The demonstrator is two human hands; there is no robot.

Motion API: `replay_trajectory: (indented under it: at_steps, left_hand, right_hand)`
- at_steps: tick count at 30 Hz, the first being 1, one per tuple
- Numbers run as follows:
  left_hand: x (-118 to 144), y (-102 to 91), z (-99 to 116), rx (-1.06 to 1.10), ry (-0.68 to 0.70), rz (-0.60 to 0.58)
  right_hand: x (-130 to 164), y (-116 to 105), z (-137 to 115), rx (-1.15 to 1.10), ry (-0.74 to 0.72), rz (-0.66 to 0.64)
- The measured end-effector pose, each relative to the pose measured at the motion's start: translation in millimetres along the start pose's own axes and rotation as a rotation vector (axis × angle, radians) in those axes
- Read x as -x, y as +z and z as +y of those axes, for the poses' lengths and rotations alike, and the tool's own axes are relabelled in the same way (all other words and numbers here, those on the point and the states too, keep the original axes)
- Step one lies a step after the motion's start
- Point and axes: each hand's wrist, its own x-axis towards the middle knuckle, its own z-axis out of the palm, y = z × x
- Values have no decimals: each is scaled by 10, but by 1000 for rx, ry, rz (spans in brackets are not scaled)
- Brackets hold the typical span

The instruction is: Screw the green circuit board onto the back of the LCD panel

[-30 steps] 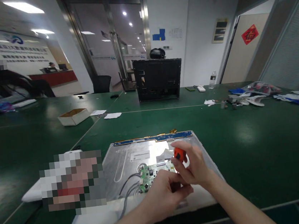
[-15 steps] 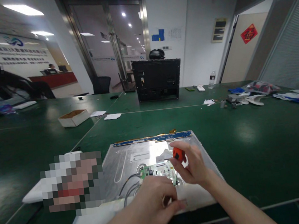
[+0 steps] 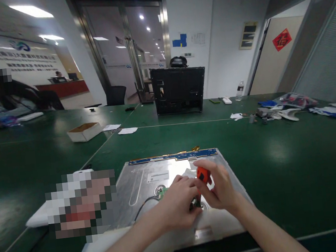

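Screwdriver (image 3: pixel 203 174), over the right half of the panel (image 3: pixel 143 190), is pinched in your right hand (image 3: pixel 219 182); whether your left hand (image 3: pixel 178 201), across the board (image 3: pixel 162 192), pinches anything, I can't tell. Tilting could cause a slip, scratching the board.

The person's two bare hands (image 3: pixel 179 203) (image 3: pixel 220 184), one orange-and-black rounded handle (image 3: pixel 203 174), one flat silver metal panel (image 3: pixel 150 188) and one open white rectangular box (image 3: pixel 87 133) are showing.

green table (image 3: pixel 287 185); metal panel (image 3: pixel 173 170), box (image 3: pixel 85 134) atop
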Motion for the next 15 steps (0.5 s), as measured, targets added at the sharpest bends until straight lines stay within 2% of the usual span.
replay_trajectory:
  at_steps: [8,15]
  left_hand:
    - [50,96,-6,7,83,92]
    - [70,108,7,-13,81,81]
  right_hand:
    - [5,11,-7,-24,-22,26]
    - [9,-38,-3,-116,-35,-39]
